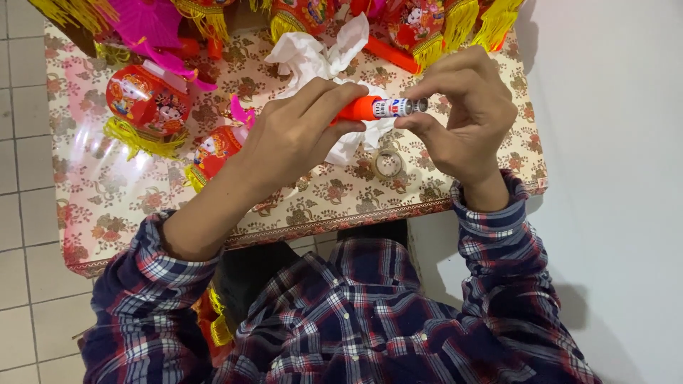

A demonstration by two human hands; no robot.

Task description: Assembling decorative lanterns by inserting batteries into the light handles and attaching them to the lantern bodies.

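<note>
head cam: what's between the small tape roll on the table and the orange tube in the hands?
In the head view, crumpled white tissue lies between the tape roll and the orange tube, which the left hand and right hand hold above it.

tube (359, 109): orange, white label band | worktop (107, 192) cover: cream, red-brown floral print | lanterns (146, 99): red, yellow fringe (figures printed in colour) | tissue (313, 53): white | sleeves (142, 306): navy-red-white plaid | tape ring (387, 163): clear-tan

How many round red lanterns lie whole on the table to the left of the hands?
2: a larger round red lantern near the table's left edge, and a smaller one beside the left hand. More may be among the decorations cut off at the top.
</note>
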